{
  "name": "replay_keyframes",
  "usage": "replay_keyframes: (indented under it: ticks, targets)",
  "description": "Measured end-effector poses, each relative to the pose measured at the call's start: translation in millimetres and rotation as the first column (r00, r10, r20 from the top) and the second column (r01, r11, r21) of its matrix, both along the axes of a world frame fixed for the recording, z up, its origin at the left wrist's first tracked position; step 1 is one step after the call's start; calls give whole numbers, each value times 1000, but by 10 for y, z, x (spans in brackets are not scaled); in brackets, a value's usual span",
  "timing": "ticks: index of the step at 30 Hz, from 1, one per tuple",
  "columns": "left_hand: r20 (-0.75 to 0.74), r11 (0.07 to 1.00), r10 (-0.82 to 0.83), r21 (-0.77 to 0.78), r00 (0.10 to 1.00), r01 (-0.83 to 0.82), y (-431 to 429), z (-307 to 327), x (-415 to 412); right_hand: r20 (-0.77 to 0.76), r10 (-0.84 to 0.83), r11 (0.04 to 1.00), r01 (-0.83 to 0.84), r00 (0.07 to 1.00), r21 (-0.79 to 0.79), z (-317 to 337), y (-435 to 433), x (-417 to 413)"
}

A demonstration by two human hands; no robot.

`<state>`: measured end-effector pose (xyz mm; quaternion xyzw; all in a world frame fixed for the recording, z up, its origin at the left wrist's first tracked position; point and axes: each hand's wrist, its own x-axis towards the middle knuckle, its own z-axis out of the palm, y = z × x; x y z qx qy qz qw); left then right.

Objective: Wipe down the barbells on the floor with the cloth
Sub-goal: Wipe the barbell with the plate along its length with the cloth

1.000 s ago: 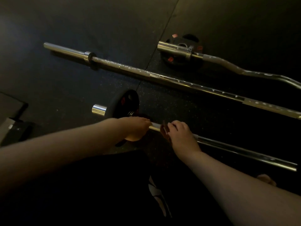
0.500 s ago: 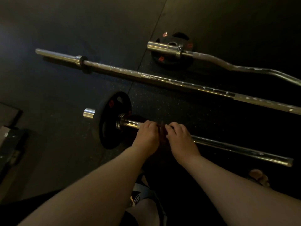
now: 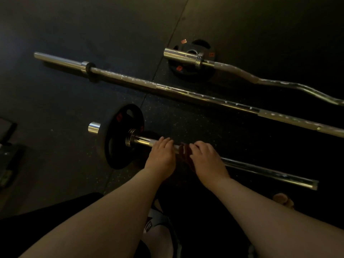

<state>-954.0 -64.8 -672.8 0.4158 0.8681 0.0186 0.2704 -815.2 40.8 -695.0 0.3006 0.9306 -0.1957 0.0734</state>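
Observation:
Three bars lie on the dark floor. The nearest barbell [image 3: 260, 171] carries a black plate [image 3: 121, 135] at its left end. My left hand [image 3: 161, 155] grips its shaft just right of the collar. My right hand [image 3: 206, 159] presses a dark reddish cloth [image 3: 186, 153] around the shaft beside the left hand. Behind it lies a long straight barbell [image 3: 186, 92] with white flecks. Farthest back is a curl bar [image 3: 242, 75] that rests on a flat plate [image 3: 191, 62].
A seam [image 3: 167, 47] in the rubber floor mats runs diagonally from the top. Dark equipment [image 3: 7, 164] sits at the left edge. My foot in a sandal [image 3: 158, 226] shows at the bottom, and toes [image 3: 283, 200] at the lower right.
My left hand has moved onto the near bar's shaft and closed next to the right hand. The view shifted, so the near plate came fully into sight.

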Motion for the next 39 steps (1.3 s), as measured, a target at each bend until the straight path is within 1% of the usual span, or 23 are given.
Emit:
replay_keyframes:
  ticks: [3, 5, 6, 8, 9, 10, 11, 13, 15, 18, 19, 22, 24, 25, 27, 30, 31, 32, 34, 35, 36, 38, 39]
  targets:
    - [102, 1000, 8, -14, 995, -7, -15, 95, -111, 53, -118, 991, 114, 992, 63, -10, 75, 287]
    - [116, 1000, 2, 2, 993, -2, 23, 106, -97, 94, -224, 970, 213, 970, 115, 1, 44, 242]
    - [105, 1000, 10, 8, 994, -10, 47, 101, -60, 110, -222, 969, 206, 969, 137, 32, 2, 147]
    - [47, 1000, 24, 10, 999, -25, 71, 61, 44, 119, -73, 982, 51, 990, 181, 73, -125, -43]
    - [9, 1000, 15, 13, 1000, -15, 72, 35, 81, 78, 8, 985, -21, 997, 169, 77, -176, -99]
    - [-20, 1000, 0, 15, 1000, 0, 65, 11, 94, 59, 51, 989, -58, 997, 133, 76, -180, -111]
    - [-29, 1000, -7, 17, 1000, 7, 48, 0, 88, 52, 48, 995, -52, 998, 90, 86, -139, -73]
    - [1, 1000, 7, 31, 1000, -7, 7, -4, 27, 32, -36, 997, 33, 999, 68, 12, -29, 124]
    - [29, 999, 1, 48, 1000, -2, -19, 0, -21, 45, -142, 985, 137, 989, 103, -2, 33, 330]
    - [-5, 996, -20, 82, 1000, 20, 2, -12, 14, 77, -318, 946, 311, 945, 88, 47, -17, 285]
    - [-23, 996, -21, 83, 1000, 23, 17, -13, 48, 79, -303, 951, 296, 950, 86, 77, -49, 198]
    - [-22, 997, -52, 53, 998, 54, 41, -32, 120, 47, -59, 996, 56, 997, 67, 91, -83, -7]
    - [-12, 995, -84, 55, 996, 85, 37, -44, 117, 36, -20, 999, 19, 999, 27, 68, 53, 46]
    - [-2, 994, -88, 65, 996, 88, 26, -50, 101, 36, -46, 998, 45, 998, 47, 46, 113, 136]
    - [31, 993, -95, 78, 995, 92, 2, -51, 68, 47, -179, 978, 173, 983, 118, 14, 137, 353]
    - [37, 991, -114, 75, 993, 111, 32, -47, 67, 64, -481, 875, 475, 874, 90, -10, 18, 420]
    - [29, 991, -118, 65, 993, 116, 59, -49, 79, 70, -503, 863, 498, 861, 80, -18, -27, 335]
    - [12, 991, -121, 52, 993, 121, 87, -59, 101, 70, -470, 882, 463, 880, 90, -20, -68, 238]
    - [-21, 993, -117, 25, 993, 117, 148, -74, 161, 58, -270, 960, 264, 961, 88, -43, -132, 78]
    - [-28, 993, -115, 18, 993, 116, 174, -77, 182, 52, -163, 984, 159, 985, 76, -37, -123, 42]
    - [-33, 993, -116, 16, 993, 117, 192, -85, 192, 52, -103, 994, 101, 993, 44, -31, -87, 31]
    - [-25, 993, -121, 13, 992, 121, 199, -91, 180, 62, -85, 996, 85, 994, 4, -31, 19, 72]
    - [-12, 992, -125, 14, 992, 126, 194, -91, 161, 73, -87, 996, 84, 994, 31, -22, 43, 110]
